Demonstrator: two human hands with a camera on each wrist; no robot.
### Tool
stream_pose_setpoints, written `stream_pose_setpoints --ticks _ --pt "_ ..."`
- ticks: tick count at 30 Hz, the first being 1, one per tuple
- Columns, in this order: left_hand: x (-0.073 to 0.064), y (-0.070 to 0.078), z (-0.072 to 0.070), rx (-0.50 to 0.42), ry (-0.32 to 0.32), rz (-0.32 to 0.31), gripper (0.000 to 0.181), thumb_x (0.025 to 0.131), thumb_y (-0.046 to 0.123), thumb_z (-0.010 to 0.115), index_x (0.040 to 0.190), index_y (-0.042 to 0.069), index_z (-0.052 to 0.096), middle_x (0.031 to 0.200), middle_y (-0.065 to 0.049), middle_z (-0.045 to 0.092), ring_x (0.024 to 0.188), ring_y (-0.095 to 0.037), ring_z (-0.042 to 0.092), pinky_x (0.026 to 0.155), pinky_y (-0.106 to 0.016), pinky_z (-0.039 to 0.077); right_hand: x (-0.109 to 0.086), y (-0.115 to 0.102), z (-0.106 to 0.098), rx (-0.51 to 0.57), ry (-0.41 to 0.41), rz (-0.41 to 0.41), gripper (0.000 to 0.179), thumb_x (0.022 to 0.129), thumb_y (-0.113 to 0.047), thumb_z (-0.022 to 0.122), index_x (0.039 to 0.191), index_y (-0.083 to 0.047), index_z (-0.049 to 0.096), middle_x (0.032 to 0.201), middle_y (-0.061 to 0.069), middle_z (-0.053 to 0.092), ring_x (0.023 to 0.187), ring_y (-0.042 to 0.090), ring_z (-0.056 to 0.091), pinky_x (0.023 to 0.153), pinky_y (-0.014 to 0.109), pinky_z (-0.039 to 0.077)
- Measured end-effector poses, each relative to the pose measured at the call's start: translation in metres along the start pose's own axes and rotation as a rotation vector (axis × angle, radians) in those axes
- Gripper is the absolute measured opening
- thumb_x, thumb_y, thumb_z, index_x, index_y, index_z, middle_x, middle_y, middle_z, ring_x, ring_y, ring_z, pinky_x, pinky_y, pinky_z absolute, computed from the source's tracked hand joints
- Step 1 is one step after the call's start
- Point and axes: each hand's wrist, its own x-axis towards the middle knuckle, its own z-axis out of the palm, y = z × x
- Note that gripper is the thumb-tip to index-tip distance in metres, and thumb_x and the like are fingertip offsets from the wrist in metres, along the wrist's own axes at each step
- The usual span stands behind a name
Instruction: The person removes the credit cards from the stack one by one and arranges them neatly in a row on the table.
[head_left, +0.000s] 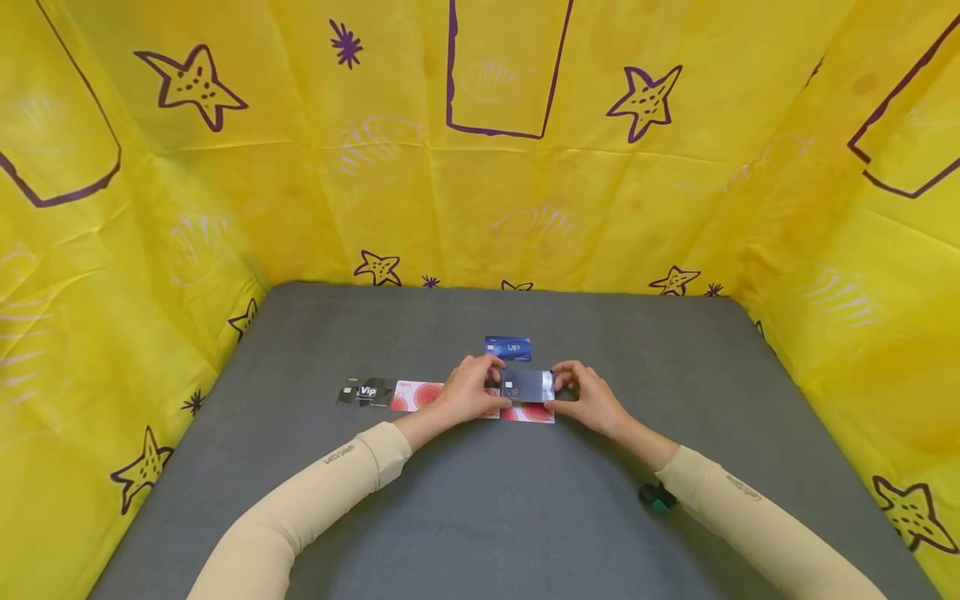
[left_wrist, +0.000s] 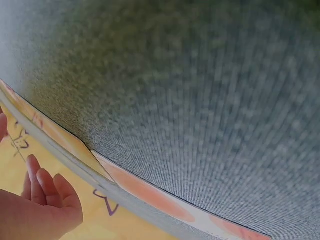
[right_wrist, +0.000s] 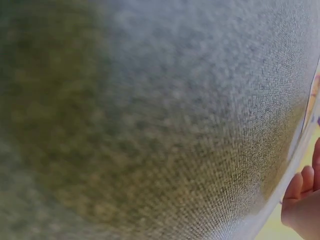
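Note:
A dark grey-blue VIP card (head_left: 523, 385) is held between both hands, near the middle of the tabletop in the head view. My left hand (head_left: 471, 390) pinches its left end, thumb at the lower corner. At the opposite end, my right hand (head_left: 591, 402) grips it between thumb and fingers. Beneath and in front of it lies a red-and-white patterned card (head_left: 534, 413), partly covered. A similar pink card (head_left: 417, 396) lies left of my left hand, which hides what continues behind it. Just beyond the held card is a blue VIP card (head_left: 508, 343).
A black Vip card (head_left: 364, 392) lies at the left end of the row. The grey tabletop (head_left: 495, 517) meets yellow cloth walls (head_left: 480, 208) at the back and sides. A small dark device (head_left: 657, 497) sits at the right wrist.

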Motion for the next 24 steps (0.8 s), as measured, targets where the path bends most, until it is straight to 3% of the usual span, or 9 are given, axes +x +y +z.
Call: stream_pose_setpoints --ticks 16,24 --pt "-0.011 0.010 0.004 0.070 -0.037 0.029 0.057 0.069 0.035 0.089 0.114 0.009 0.064 0.095 0.000 0.061 0.093 -0.019 0.048 0.077 -0.034 0.040 -0.016 0.007 -0.005 -0.017 -0.015 -0.053 0.054 0.074 -0.022 0.087 0.117 -0.008 0.057 0.089 -0.004 0.065 0.088 0.019 0.051 0.079 0.035 0.038" --pt "-0.014 0.017 0.012 0.115 -0.023 0.117 0.055 0.068 0.032 0.089 0.110 0.007 0.065 0.094 -0.003 0.063 0.096 -0.022 0.049 0.084 -0.037 0.041 -0.028 0.012 -0.011 -0.012 -0.039 -0.024 0.052 0.073 -0.022 0.087 0.115 -0.008 0.059 0.088 -0.006 0.063 0.086 0.017 0.054 0.081 0.035 0.041"
